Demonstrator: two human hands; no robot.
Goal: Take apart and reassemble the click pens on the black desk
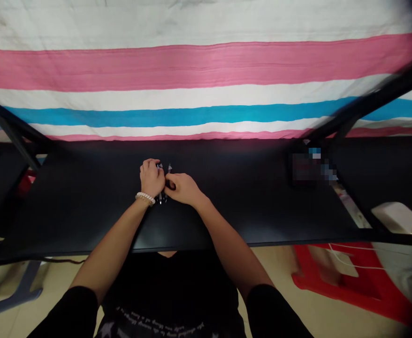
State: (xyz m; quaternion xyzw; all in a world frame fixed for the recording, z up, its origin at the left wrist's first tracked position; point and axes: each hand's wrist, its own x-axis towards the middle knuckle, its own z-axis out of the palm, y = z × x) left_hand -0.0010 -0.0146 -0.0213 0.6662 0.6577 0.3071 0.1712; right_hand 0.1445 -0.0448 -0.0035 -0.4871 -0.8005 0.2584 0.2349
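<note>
Just left of the middle of the black table (pixel 96 202), several thin dark pens (pixel 161 197) with pale, shiny ends stand out between and below my hands. My left hand (pixel 151 177), with a white beaded bracelet at the wrist, is wrapped over the bunch, so most of it is hidden. Touching it from the right, my right hand (pixel 185 188) has its thumb and forefinger pinched at one pen (pixel 170 168), whose pale end shows above the fingers. The exact number of pens cannot be made out.
A striped cloth (pixel 206 65) hangs behind the table. Black frame bars (pixel 364 101) slant at both sides. A dark, partly blurred object (pixel 302 169) lies at the right, with a white box (pixel 399 217) farther right. A red stool (pixel 354 286) stands below.
</note>
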